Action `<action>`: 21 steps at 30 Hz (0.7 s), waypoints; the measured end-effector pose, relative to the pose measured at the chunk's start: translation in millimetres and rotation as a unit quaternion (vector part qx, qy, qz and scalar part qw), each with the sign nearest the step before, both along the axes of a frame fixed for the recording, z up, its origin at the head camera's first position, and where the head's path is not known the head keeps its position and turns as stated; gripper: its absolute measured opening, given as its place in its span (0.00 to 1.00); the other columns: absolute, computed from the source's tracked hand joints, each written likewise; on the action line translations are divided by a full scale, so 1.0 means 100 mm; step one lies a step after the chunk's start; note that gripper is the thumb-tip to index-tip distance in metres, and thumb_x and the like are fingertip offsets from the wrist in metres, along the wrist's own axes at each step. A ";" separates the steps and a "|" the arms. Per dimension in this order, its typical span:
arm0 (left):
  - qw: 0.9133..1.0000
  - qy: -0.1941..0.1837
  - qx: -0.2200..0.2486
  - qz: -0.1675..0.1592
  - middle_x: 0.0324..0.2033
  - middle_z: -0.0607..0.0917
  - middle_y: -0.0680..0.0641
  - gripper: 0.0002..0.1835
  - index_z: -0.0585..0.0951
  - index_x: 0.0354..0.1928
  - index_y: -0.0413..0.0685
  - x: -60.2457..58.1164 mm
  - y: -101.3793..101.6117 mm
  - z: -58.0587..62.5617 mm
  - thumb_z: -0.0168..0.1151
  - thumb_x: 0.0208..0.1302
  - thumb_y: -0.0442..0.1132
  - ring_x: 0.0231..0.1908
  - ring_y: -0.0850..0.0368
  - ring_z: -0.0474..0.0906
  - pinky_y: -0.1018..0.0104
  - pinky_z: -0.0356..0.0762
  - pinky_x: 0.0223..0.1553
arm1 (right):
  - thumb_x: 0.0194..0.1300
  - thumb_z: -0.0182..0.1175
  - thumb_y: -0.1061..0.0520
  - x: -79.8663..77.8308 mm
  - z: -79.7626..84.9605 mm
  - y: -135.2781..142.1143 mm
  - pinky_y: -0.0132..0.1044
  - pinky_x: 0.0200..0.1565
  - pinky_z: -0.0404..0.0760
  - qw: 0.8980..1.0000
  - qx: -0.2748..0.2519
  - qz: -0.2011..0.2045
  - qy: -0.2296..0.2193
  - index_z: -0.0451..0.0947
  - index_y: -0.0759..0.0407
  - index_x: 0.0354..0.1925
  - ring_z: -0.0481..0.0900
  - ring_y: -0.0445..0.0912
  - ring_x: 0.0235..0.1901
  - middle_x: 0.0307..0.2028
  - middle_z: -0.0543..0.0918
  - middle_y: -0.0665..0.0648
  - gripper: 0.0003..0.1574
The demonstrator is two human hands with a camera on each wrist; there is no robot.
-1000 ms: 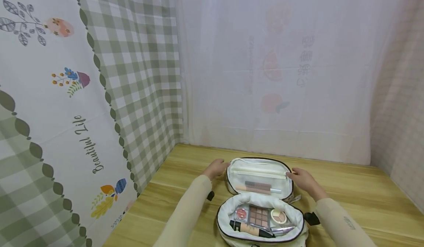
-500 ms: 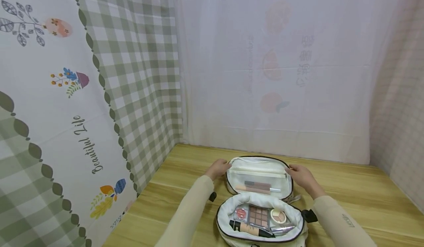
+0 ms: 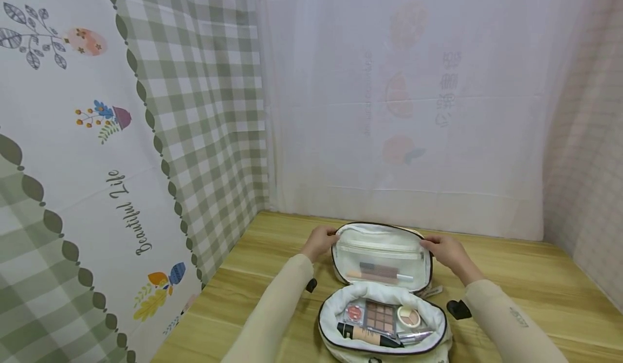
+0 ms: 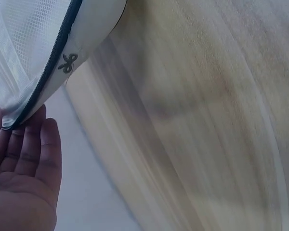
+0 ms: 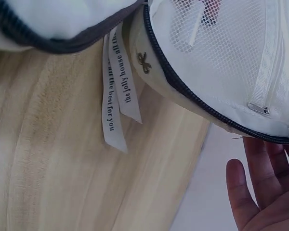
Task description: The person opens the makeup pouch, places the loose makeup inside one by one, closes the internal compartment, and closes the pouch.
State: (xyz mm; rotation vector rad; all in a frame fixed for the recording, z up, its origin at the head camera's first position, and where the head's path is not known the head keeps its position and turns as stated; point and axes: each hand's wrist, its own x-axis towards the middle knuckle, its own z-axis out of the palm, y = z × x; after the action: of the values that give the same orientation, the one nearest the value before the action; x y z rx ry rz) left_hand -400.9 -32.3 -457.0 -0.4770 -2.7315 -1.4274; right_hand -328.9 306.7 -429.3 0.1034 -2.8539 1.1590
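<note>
A cream cosmetic bag [image 3: 327, 310] with dark zip edging stands unzipped on the wooden table, its lid [image 3: 377, 235] folded back and tilted up. My left hand [image 3: 319, 242] pinches the lid's far left edge, thumb inside and fingers behind. At the far right edge, my right hand [image 3: 450, 255] holds the lid; its thumb is mostly cut off in the right wrist view. Tubes [image 3: 379, 272] show through the lid's zipped mesh pocket. Inside the bag lie an eyeshadow palette [image 3: 381, 317], a round three-colour compact [image 3: 409, 317], a red-topped case [image 3: 354, 313], a beige-and-black tube [image 3: 366, 335] and a silver tube [image 3: 415, 337].
Wooden tabletop [image 3: 233, 292] surrounds the bag. A checked and printed cloth [image 3: 214, 109] hangs on the left, and a pale curtain [image 3: 331, 136] closes off the back. Printed ribbon tags [image 5: 120, 82] dangle at the hinge on the bag's right side.
The lid's far edge has risen slightly, with both hands lifting along with it. My right hand has tightened its hold on the right edge. The bag's body and contents have stayed put.
</note>
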 end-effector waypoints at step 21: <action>0.995 0.076 0.048 0.032 0.39 0.83 0.48 0.07 0.83 0.45 0.41 -0.01 0.03 0.26 0.63 0.68 0.34 0.38 0.56 0.79 0.64 0.78 0.38 | 0.73 0.56 0.57 0.03 0.16 -0.03 0.56 0.48 0.76 0.995 -0.014 -0.001 0.101 0.74 0.77 0.56 0.78 0.63 0.48 0.49 0.81 0.73 0.24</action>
State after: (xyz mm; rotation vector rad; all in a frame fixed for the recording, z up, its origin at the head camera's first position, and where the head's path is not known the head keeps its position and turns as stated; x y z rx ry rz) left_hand -401.9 -29.4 -430.7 -0.4701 -2.5238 -1.4353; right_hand -325.5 303.8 -413.1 0.2043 -2.6597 1.1191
